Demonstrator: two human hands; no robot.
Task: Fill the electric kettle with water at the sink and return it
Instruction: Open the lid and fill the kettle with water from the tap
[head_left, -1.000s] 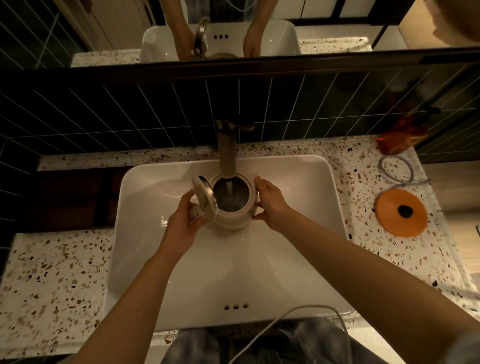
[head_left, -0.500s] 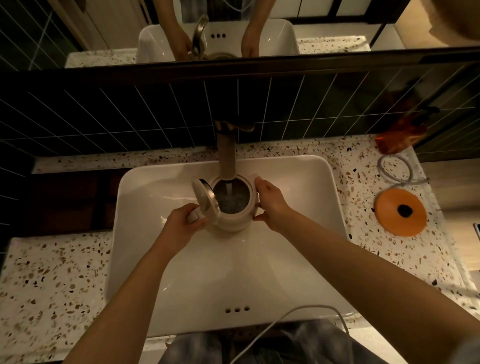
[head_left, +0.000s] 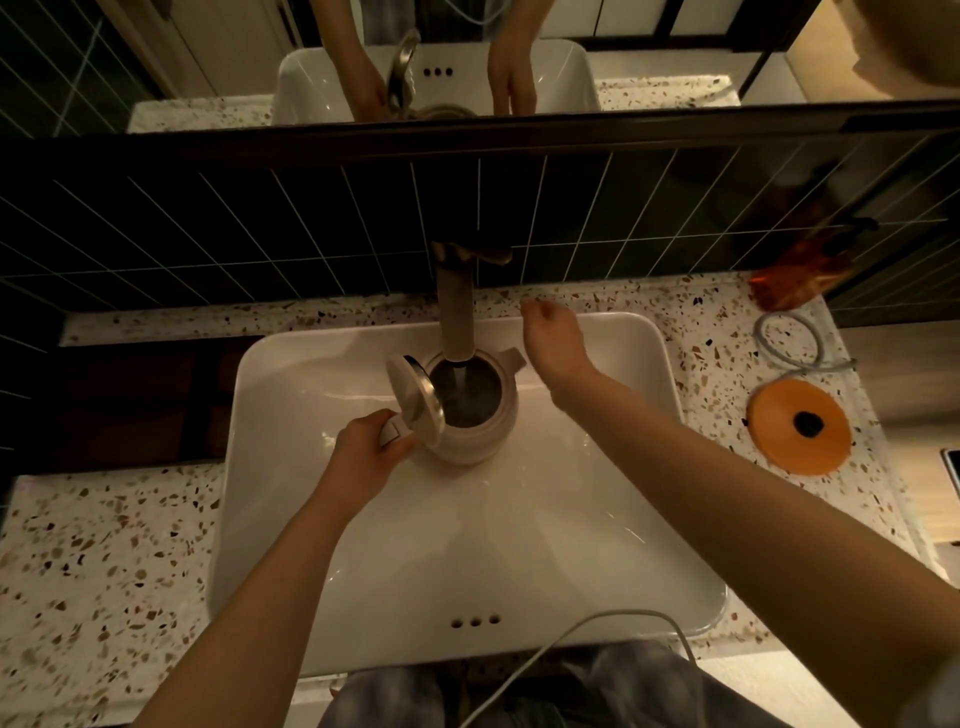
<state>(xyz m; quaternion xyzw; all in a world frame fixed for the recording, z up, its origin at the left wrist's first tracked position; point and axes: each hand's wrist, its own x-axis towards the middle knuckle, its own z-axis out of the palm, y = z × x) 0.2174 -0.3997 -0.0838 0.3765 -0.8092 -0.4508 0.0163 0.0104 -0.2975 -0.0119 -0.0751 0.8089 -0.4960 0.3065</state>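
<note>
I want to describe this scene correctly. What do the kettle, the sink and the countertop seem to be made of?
Kettle: probably matte cream plastic outside, with a shiny metal lining under the open lid.
Sink: glossy white ceramic, judging by its bright reflections.
Countertop: terrazzo-like stone, pale with dark and brown chips.

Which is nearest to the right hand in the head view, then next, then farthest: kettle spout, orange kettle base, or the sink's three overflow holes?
From the right hand:
1. Kettle spout, just to its left, under the faucet.
2. Orange kettle base, on the counter to the right.
3. Overflow holes, on the sink's near wall.
</note>
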